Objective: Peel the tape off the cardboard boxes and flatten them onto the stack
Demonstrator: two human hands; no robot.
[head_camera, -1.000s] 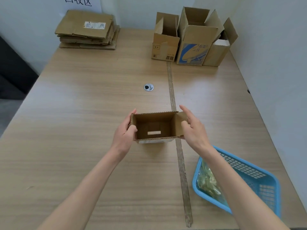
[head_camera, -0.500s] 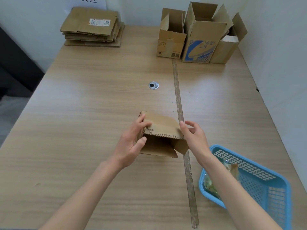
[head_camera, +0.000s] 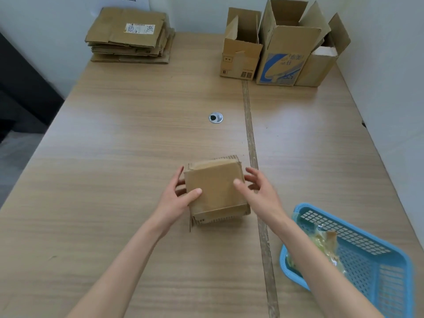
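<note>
At the lower right of the frame a blue plastic basket (head_camera: 376, 267) sits on the wooden table (head_camera: 114, 180), holding crumpled clear tape scraps (head_camera: 325, 246); the right forearm crosses over its near-left corner. Two bare forearms reach up from the bottom edge toward the centre of the frame, where a small cardboard box (head_camera: 215, 191) lies collapsed flat on the table just left of a long dark seam strip (head_camera: 251, 143). The left hand (head_camera: 176, 198) grips the box's left edge, thumb pressed on its top face and fingers curled round the side. The right hand (head_camera: 257, 191) is at the box's right edge with its thumb laid on the top face and its fingers spread loosely past the side; whether those fingers touch the cardboard cannot be told. Corrugated edges show along the box's far and near ends. Beyond it, mid-frame, a round metal cable grommet (head_camera: 215, 117) is set in the table. At the upper right stand three open cardboard boxes close together: a small one (head_camera: 241, 58), a taller one with blue print (head_camera: 284, 63), and a third (head_camera: 321, 65) against the wall. At the upper left lies the stack of flattened cardboard (head_camera: 130, 37), its top sheet carrying a white label (head_camera: 139, 28).
</note>
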